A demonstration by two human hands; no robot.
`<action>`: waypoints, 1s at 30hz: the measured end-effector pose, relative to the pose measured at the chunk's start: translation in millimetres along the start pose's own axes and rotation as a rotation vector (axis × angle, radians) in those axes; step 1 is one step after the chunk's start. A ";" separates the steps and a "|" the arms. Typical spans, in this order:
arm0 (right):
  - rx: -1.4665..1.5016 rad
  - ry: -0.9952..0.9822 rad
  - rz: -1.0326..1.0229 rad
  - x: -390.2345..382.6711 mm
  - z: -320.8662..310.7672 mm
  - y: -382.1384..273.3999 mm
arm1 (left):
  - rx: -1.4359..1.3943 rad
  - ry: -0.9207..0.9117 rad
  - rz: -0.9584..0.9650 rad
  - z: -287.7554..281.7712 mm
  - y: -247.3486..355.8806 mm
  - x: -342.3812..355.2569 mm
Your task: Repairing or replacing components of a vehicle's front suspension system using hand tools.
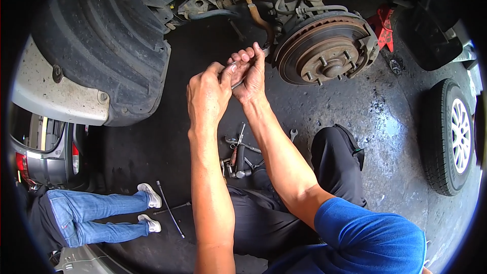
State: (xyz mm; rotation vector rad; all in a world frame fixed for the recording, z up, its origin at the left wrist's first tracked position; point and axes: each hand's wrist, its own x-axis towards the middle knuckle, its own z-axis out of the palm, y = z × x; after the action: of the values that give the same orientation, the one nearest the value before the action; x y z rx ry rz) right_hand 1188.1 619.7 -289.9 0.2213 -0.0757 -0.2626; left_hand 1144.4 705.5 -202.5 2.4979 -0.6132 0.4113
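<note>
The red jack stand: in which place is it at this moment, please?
In the head view, the red jack stand is at the upper right, just right of the brake disc and up and left of the loose wheel.

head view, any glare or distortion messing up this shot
Head view: whitish glare on the floor between the raised knee and the wheel; head view: fisheye bending and dark corners toward the rim; head view: left hand brightly lit, reasonably sharp.
</note>
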 end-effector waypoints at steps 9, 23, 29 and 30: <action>-0.091 -0.057 0.078 -6.7 -12.5 -4.3 | -0.017 -0.051 -0.019 11.5 -16.7 0.1; 0.011 -0.069 0.032 -9.6 -9.8 -7.1 | -0.290 -0.093 -0.001 5.4 -2.2 8.0; 0.013 -0.056 0.004 -11.1 1.1 -13.0 | -0.233 -0.138 0.086 2.0 10.7 -4.8; -0.013 -0.007 -0.003 -12.6 3.3 -12.7 | -0.228 -0.141 0.089 2.3 8.7 -7.0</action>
State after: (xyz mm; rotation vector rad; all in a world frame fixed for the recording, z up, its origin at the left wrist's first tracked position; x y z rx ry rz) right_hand 1172.5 610.4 -290.2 0.2071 -0.0803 -0.2673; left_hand 1134.5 700.0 -203.5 2.3005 -0.7837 0.1858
